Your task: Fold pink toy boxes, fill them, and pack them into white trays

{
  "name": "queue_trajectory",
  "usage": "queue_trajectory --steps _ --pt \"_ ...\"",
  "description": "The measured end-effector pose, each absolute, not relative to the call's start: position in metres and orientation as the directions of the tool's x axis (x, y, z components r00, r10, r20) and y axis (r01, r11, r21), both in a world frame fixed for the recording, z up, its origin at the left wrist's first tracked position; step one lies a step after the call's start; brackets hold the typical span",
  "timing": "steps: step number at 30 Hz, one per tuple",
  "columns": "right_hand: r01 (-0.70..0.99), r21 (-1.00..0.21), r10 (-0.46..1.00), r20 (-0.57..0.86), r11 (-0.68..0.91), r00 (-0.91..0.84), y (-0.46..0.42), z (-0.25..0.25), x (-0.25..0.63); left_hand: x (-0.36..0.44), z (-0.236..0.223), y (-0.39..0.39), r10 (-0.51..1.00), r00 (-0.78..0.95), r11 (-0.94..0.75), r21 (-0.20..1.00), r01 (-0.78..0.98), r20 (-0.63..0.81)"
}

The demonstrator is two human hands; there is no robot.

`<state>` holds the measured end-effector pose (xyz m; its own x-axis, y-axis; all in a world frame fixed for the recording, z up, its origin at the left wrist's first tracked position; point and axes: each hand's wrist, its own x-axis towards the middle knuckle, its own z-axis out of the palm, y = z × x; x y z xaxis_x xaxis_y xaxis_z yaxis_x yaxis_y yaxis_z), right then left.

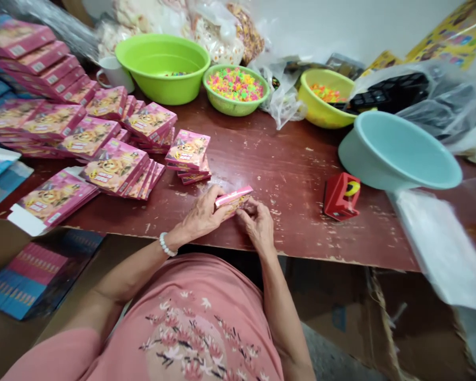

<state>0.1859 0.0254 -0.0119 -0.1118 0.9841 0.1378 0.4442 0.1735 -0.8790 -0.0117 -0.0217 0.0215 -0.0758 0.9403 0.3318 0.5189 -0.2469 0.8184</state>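
Note:
Both hands hold a small pink printed box (235,197), tilted on edge above the table's front part. My left hand (204,211), with a beaded bracelet at the wrist, is closed round its left end. The fingers of my right hand (257,219) are bent against its right end; the fingertips are partly hidden. Just beyond the hands is a short stack of like pink boxes (189,151). To the left, more pink boxes (115,166) lie in leaning rows and piles, one at the front with a white flap out.
A red tape dispenser (341,197) stands on the right of the table (269,159). Behind are a large green basin (162,69), a green basket (236,98) of bright small pieces, a yellow bowl (327,106) and a pale blue basin (396,153). A carton (43,275) of boxes sits below left.

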Motion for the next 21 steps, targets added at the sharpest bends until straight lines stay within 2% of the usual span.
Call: queue_trajectory --steps 2,3,6,8,11,13,15,18,21 --pt "0.428 -0.894 0.986 0.074 0.133 -0.151 0.028 -0.018 0.187 -0.012 0.015 -0.027 0.934 -0.239 -0.153 0.902 0.404 0.266" --pt "0.369 -0.926 0.984 0.017 0.084 -0.179 0.028 -0.018 0.186 -0.012 0.013 -0.029 0.923 -0.314 -0.121 0.942 0.313 0.222" --pt "0.039 -0.987 0.941 -0.159 -0.154 -0.3 0.031 -0.005 0.168 -0.015 0.012 -0.03 0.869 -0.489 -0.119 0.992 -0.05 0.08" --pt "-0.146 -0.966 0.936 -0.16 -0.214 -0.312 0.042 0.011 0.148 -0.02 0.018 -0.026 0.833 -0.554 -0.162 0.955 -0.248 -0.002" --pt "-0.205 -0.975 0.977 -0.036 -0.08 -0.21 0.077 0.04 0.112 -0.033 0.031 -0.022 0.835 -0.546 -0.194 0.894 -0.403 -0.065" --pt "-0.156 -0.987 0.977 0.069 0.038 -0.201 0.107 0.058 0.086 -0.041 0.035 -0.023 0.862 -0.501 -0.176 0.882 -0.437 -0.076" --pt "-0.1 -0.988 0.947 0.144 0.12 -0.288 0.138 0.074 0.061 -0.047 0.031 -0.028 0.878 -0.471 -0.132 0.901 -0.414 -0.088" --pt "0.035 -0.981 0.879 0.157 0.193 -0.451 0.177 0.086 0.025 -0.05 0.015 -0.035 0.889 -0.448 -0.054 0.949 -0.311 -0.097" --pt "0.18 -0.941 0.854 0.166 0.287 -0.493 0.198 0.087 -0.001 -0.05 -0.002 -0.037 0.917 -0.397 -0.014 0.988 -0.154 -0.049"
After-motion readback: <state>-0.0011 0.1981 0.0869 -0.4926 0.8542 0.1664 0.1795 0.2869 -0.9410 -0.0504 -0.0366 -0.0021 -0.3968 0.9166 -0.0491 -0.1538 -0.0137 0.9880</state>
